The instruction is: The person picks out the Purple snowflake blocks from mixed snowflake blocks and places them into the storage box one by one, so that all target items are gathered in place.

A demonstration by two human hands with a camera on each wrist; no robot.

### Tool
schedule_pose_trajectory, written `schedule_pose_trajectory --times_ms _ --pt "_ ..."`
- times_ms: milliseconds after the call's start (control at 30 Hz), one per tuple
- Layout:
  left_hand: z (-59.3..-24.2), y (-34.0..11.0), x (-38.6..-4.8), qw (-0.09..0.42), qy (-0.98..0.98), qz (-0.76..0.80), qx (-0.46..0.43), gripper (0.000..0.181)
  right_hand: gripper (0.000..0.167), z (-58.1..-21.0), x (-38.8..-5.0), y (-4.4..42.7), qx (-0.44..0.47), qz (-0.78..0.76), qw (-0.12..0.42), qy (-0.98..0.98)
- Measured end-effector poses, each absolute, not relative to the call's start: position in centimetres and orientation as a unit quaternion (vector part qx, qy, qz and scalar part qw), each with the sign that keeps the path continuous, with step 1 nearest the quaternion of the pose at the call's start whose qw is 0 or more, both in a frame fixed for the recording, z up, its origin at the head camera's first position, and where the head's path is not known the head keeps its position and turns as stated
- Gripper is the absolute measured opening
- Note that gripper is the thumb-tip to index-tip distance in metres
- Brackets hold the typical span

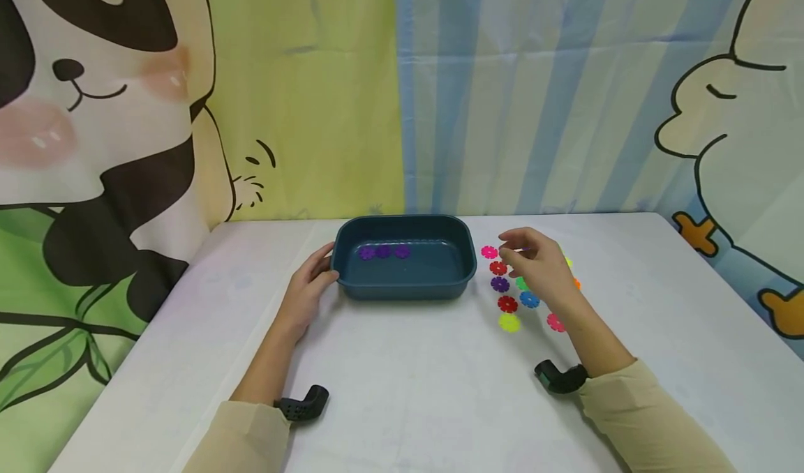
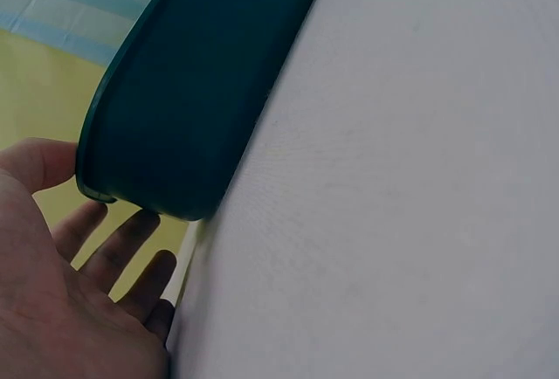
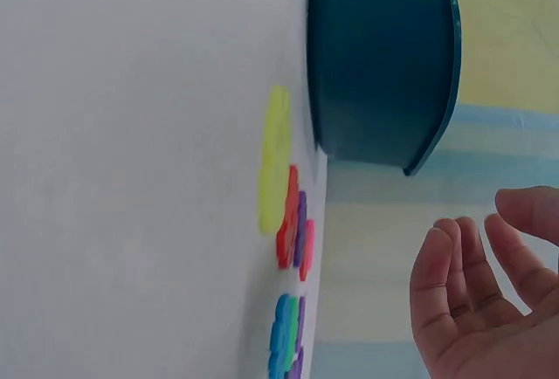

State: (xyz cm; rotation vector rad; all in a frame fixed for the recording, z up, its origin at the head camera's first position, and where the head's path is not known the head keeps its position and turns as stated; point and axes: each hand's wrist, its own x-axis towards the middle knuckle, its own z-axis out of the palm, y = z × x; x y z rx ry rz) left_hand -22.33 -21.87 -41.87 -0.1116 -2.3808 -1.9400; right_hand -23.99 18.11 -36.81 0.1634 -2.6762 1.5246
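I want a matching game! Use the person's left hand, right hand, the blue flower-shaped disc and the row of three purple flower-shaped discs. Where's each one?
1. Left hand
2. Right hand
3. Blue flower-shaped disc
4. Three purple flower-shaped discs

A. Inside the dark teal rectangular tub
B. Holding the tub's left end
C. Flat on the white tabletop
D. Hovering over colourful discs

1-B; 2-D; 3-C; 4-A

Forearms [image 1: 270,361] extended forward, left fingers [image 2: 120,250] slightly spread, right fingers [image 3: 431,270] raised, loosely curved
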Motion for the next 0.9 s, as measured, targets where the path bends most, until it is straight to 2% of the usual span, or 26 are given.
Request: schedule_pose_trajectory --times_ms 467,900 --pt "-41.8 -22.0 -22.2 0.032 -0.774 -0.631 -0.035 0.056 0.040 -37.9 -24.6 19.3 0.031 0.393 -0.083 -0.915" --pt "-41.8 -21.9 -22.2 0.032 -0.773 -0.633 -0.038 0.056 0.043 -38.5 -24.5 19.0 0.036 0.303 -0.075 -0.949"
